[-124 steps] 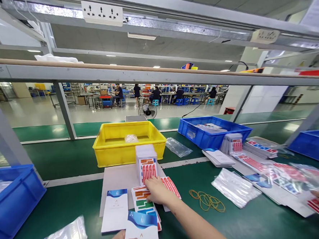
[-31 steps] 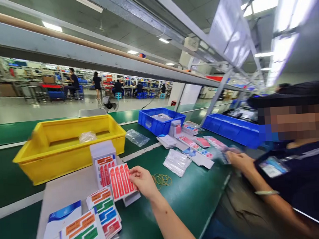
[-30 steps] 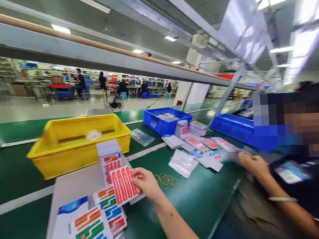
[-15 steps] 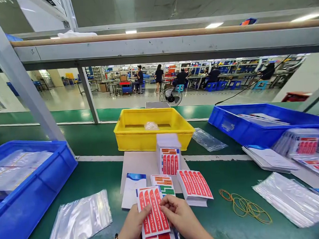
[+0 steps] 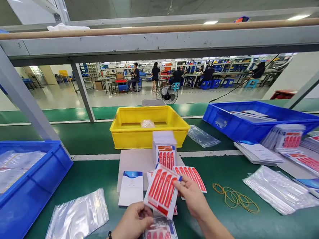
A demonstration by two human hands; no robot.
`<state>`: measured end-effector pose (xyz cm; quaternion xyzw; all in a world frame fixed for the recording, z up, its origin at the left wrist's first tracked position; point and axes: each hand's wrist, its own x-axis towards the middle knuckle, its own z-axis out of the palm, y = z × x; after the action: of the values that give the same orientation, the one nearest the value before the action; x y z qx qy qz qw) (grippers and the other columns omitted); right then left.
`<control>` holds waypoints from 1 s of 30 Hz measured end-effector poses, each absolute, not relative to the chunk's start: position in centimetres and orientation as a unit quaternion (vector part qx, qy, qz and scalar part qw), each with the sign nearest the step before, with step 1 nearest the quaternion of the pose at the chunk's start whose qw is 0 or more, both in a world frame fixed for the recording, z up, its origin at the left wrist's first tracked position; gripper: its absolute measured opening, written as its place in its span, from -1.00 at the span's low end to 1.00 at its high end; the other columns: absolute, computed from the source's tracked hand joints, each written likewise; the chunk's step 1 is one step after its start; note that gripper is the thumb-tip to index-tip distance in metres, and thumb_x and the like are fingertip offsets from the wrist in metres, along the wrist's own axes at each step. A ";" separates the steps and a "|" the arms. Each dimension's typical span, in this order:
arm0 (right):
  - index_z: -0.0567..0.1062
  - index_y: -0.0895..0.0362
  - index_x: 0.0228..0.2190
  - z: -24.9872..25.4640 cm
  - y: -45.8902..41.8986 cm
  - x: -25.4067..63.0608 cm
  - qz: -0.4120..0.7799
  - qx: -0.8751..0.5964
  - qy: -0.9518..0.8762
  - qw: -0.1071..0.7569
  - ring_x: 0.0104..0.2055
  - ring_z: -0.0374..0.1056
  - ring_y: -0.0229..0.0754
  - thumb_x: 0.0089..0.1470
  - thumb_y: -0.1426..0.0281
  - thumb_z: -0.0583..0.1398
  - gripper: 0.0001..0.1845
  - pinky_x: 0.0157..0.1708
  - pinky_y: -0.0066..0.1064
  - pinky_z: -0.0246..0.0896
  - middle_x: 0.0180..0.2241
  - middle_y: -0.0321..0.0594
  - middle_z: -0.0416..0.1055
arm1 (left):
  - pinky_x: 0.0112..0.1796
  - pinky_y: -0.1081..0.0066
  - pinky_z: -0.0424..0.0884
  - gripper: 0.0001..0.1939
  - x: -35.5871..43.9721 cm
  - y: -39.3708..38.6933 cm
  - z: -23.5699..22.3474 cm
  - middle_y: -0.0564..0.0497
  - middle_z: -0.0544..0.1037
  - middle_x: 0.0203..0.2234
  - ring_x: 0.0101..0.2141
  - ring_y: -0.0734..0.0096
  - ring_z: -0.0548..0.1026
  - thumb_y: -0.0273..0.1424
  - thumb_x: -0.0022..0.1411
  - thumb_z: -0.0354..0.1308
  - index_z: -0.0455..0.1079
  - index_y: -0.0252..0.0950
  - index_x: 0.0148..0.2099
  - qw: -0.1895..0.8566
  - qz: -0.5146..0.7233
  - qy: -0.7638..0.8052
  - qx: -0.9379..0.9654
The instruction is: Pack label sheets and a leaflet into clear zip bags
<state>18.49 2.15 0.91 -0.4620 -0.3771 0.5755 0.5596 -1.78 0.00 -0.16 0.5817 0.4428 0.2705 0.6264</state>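
Note:
My right hand (image 5: 192, 198) pinches red-and-white sticker sheets (image 5: 163, 189) by their upper right edge, tilted above the table. My left hand (image 5: 134, 222), with a beaded bracelet at its wrist, is closed at the top of a clear plastic bag (image 5: 159, 236) that has red printed sheets inside. Its fingertips are close to the sheets' lower left corner. A white leaflet with a blue top (image 5: 130, 189) lies beyond my left hand. Partly behind my right hand is another stack of red sticker sheets (image 5: 193, 177). A taller stack (image 5: 164, 142) stands behind the held sheets.
A yellow bin (image 5: 149, 136) stands at the back, a blue bin (image 5: 31, 199) at left and another blue bin (image 5: 238, 129) at right. Clear bags (image 5: 76, 218) lie at left, more bags (image 5: 280, 191) at right. Rubber bands (image 5: 237, 199) lie right of my hand.
The sticker sheets have moved up and turned clockwise in my right hand, away from the plastic bag. My left hand no longer has its thumb over them. The view has shifted slightly.

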 end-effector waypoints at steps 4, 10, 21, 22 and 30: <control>0.34 0.13 -0.37 0.8 2.5 18.9 0.530 -0.482 -0.328 0.615 -0.60 0.34 -0.22 -0.28 0.13 0.34 -0.53 -0.64 -0.46 0.19 -0.60 -0.32 0.43 | -0.36 0.46 0.23 -0.88 -2.2 0.2 0.2 0.06 0.42 -0.52 -0.42 0.43 0.35 -0.57 -0.10 0.09 0.44 -0.33 -0.52 0.535 0.216 0.450 0.682; 0.28 0.11 -0.33 0.5 1.7 18.1 0.571 -0.450 -0.401 0.557 -0.54 0.39 -0.18 -0.15 0.14 0.29 -0.57 -0.54 -0.41 0.24 -0.54 -0.31 0.44 | -0.22 0.39 0.25 -0.87 -2.0 0.2 0.4 -0.02 0.47 -0.37 -0.29 0.32 0.39 -0.38 -0.01 0.15 0.48 -0.33 -0.46 0.607 0.306 0.392 0.620; 0.21 0.05 -0.13 0.6 1.6 18.1 0.603 -0.438 -0.440 0.501 -0.45 0.41 -0.12 -0.13 0.12 0.25 -0.44 -0.46 -0.35 0.26 -0.49 -0.31 0.44 | -0.26 0.38 0.24 -0.81 -1.7 0.1 -0.3 -0.03 0.44 -0.42 -0.33 0.32 0.37 -0.30 -0.05 0.21 0.40 -0.34 -0.54 0.617 0.345 0.399 0.585; 0.22 0.06 -0.14 0.8 1.7 18.3 0.596 -0.442 -0.441 0.504 -0.45 0.40 -0.12 -0.14 0.12 0.26 -0.44 -0.45 -0.34 0.26 -0.49 -0.30 0.44 | -0.26 0.38 0.24 -0.80 -1.7 0.1 -0.2 -0.03 0.44 -0.42 -0.33 0.32 0.37 -0.29 -0.04 0.20 0.39 -0.34 -0.53 0.620 0.345 0.392 0.586; 0.31 0.08 -0.14 0.5 1.0 17.5 0.582 -0.477 -0.521 0.403 -0.63 0.22 -0.29 -0.03 0.21 0.17 -0.60 -0.61 -0.48 0.08 -0.62 -0.41 0.32 | -0.28 0.39 0.21 -0.77 -1.6 -0.1 -0.1 0.00 0.38 -0.46 -0.38 0.35 0.32 -0.25 -0.05 0.19 0.37 -0.34 -0.54 0.598 0.342 0.430 0.584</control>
<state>17.48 0.98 0.49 -0.4771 -0.5210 0.5820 0.4028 -1.63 -0.12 -0.09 0.5837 0.4298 0.3423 0.5979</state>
